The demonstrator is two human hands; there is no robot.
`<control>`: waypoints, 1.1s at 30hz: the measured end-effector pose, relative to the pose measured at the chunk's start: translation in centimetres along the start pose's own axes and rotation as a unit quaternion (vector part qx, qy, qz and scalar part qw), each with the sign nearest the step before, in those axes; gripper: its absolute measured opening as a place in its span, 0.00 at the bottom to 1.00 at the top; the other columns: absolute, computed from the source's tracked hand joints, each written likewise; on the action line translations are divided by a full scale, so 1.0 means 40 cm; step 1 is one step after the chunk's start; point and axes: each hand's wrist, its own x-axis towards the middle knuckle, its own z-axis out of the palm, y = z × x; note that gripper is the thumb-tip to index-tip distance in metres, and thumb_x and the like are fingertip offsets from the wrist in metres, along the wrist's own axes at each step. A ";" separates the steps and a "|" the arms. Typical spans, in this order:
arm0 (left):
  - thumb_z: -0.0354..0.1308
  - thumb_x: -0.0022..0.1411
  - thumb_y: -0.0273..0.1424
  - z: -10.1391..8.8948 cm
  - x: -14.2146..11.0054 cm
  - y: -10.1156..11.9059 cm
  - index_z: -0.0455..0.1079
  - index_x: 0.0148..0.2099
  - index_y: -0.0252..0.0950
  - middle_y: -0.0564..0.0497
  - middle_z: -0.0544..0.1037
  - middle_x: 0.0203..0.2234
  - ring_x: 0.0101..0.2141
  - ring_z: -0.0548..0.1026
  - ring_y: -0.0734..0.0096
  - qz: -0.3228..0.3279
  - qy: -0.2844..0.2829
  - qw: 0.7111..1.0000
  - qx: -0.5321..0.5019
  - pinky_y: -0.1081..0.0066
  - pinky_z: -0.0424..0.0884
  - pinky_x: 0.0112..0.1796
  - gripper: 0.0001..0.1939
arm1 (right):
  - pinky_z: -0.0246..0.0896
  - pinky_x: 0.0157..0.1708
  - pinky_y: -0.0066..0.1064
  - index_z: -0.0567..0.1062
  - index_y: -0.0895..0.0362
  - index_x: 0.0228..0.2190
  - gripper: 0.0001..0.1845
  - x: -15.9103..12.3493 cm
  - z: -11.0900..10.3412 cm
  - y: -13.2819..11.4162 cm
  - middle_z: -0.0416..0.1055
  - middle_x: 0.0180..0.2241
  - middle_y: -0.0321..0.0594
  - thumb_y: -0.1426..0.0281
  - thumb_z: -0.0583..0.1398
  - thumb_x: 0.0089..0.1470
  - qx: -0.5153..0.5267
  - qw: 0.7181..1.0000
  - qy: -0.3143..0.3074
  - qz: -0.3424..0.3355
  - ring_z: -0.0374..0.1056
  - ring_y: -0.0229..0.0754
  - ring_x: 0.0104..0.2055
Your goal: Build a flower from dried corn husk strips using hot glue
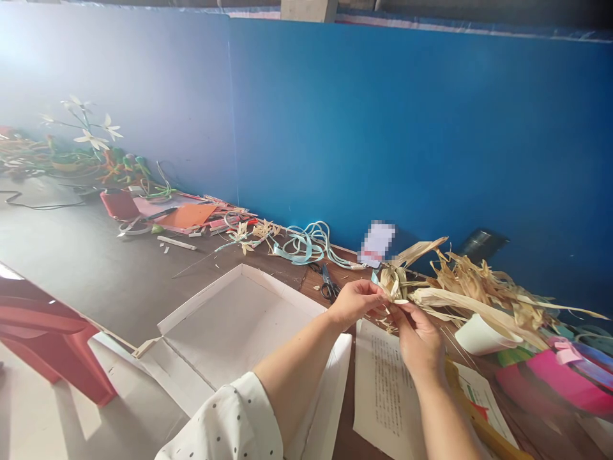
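Observation:
Both my hands meet over the brown table (pixel 119 275) at a small bundle of dried corn husk (pixel 393 282). My left hand (pixel 353 302) pinches the bundle from the left, fingers closed on it. From below, my right hand (pixel 420 337) has its fingertips closed on the husk's base. A large pile of loose dried husks (pixel 483 291) lies just right of the bundle. Black scissors (pixel 328 285) rest on the table just left of my left hand.
A flat white cardboard box lid (pixel 230 319) lies in front of me. A printed paper sheet (pixel 387 390) sits under my right forearm. A white cup (pixel 481 335), pink plastic (pixel 550 377), light blue ribbon (pixel 306 243), coloured paper scraps (pixel 186 216) and paper flowers (pixel 90 131) line the blue wall.

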 end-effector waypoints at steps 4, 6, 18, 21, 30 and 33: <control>0.68 0.41 0.42 -0.001 0.001 -0.003 0.67 0.31 0.29 0.50 0.72 0.23 0.23 0.70 0.77 0.003 -0.006 1.000 -0.001 0.74 0.68 0.26 0.23 | 0.62 0.39 0.37 0.76 0.55 0.33 0.18 0.001 -0.007 0.005 0.75 0.33 0.42 0.54 0.60 0.48 -0.050 0.995 0.008 -0.087 0.69 0.45 0.34; 0.68 0.41 0.42 -0.002 0.003 -0.007 0.67 0.32 0.29 0.50 0.72 0.23 0.23 0.70 0.78 0.003 -0.003 1.000 -0.002 0.75 0.68 0.26 0.23 | 0.62 0.39 0.37 0.76 0.54 0.34 0.17 0.002 -0.010 0.006 0.75 0.34 0.43 0.55 0.59 0.50 -0.074 0.990 0.013 -0.121 0.69 0.45 0.34; 0.67 0.42 0.44 -0.007 0.013 -0.022 0.66 0.32 0.29 0.51 0.72 0.23 0.23 0.70 0.79 0.013 -0.012 1.000 -0.015 0.76 0.67 0.26 0.24 | 0.63 0.40 0.36 0.76 0.55 0.35 0.15 0.003 -0.010 0.014 0.75 0.34 0.43 0.58 0.59 0.52 -0.081 0.983 0.030 -0.162 0.70 0.44 0.35; 0.66 0.43 0.45 -0.005 0.016 -0.026 0.66 0.31 0.29 0.52 0.71 0.22 0.22 0.69 0.80 0.020 -0.002 1.000 -0.007 0.76 0.67 0.26 0.24 | 0.63 0.41 0.37 0.76 0.56 0.34 0.16 0.002 -0.007 0.015 0.75 0.34 0.44 0.56 0.60 0.50 -0.067 0.987 0.039 -0.137 0.70 0.45 0.35; 0.67 0.42 0.44 0.004 0.011 -0.019 0.66 0.30 0.29 0.52 0.70 0.22 0.22 0.68 0.81 0.016 0.010 1.000 -0.007 0.76 0.66 0.27 0.23 | 0.65 0.36 0.36 0.76 0.54 0.32 0.17 -0.002 0.004 0.002 0.76 0.31 0.42 0.54 0.62 0.45 0.000 0.998 0.046 -0.032 0.70 0.45 0.32; 0.67 0.41 0.44 0.005 0.007 -0.017 0.67 0.29 0.29 0.52 0.70 0.22 0.22 0.67 0.80 0.008 0.013 1.000 -0.012 0.77 0.65 0.26 0.23 | 0.65 0.35 0.35 0.77 0.54 0.32 0.18 -0.007 0.004 -0.011 0.76 0.31 0.42 0.54 0.62 0.45 -0.013 0.998 0.053 -0.030 0.70 0.45 0.32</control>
